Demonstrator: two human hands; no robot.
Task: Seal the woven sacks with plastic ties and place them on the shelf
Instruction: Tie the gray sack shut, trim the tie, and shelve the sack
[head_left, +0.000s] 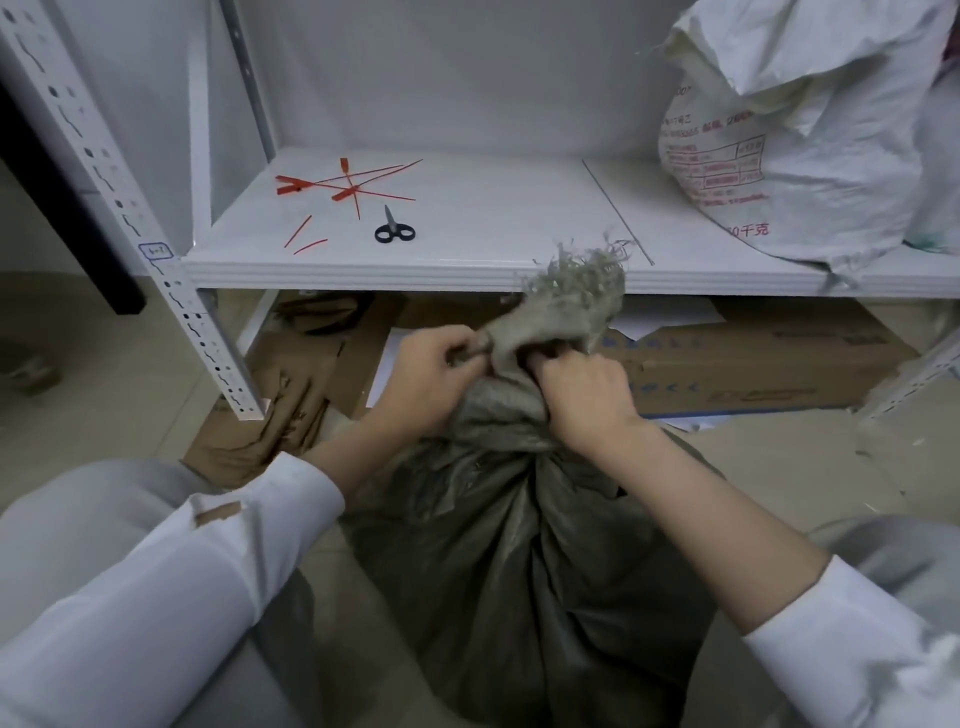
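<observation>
Two hands work at the gathered neck of a grey-green woven sack (519, 545) standing on the floor just before the shelf (493, 218). The left hand (439, 376) pinches a fold of the neck. The right hand (584, 397) is curled tight round it, fingertips buried in the cloth. Whether a tie is round the neck I cannot tell. The sack's base is cut off below. Red plastic ties (347, 193) lie scattered toward the shelf's left end, with black scissors (392, 227) beside them nearer the front edge. A white sack (810, 156) fills the right end, partly out of view. Flattened cardboard (753, 364) lies beneath the shelf.
</observation>
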